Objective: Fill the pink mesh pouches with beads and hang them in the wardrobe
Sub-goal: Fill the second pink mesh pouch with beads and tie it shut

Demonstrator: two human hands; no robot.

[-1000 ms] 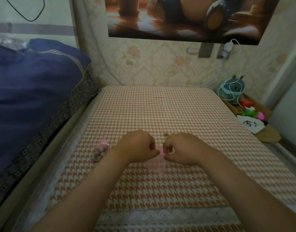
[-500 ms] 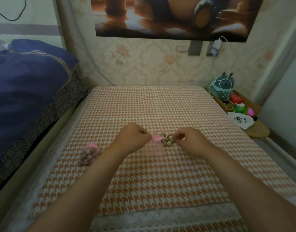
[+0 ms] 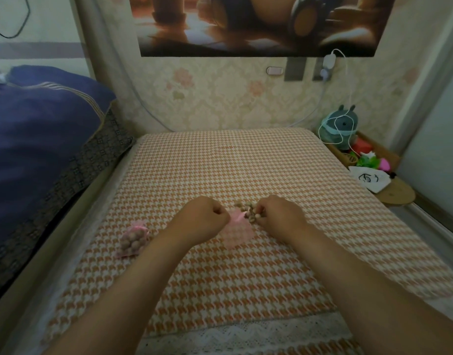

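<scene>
The left hand (image 3: 203, 217) is pinching the mouth of the flat pink mesh pouch (image 3: 237, 233), which is lying on the table (image 3: 220, 162). The right hand (image 3: 279, 216) is pinching loose beads (image 3: 246, 208) beside it. If the mouth sags shut, beads could roll away.

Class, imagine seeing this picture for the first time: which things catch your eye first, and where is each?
Two hands meet on the orange houndstooth cover: the left hand pinches the mouth of a flat pink mesh pouch, while the right hand picks at loose beads just beyond it. A filled pouch lies further left, near the blue bedding.
</scene>
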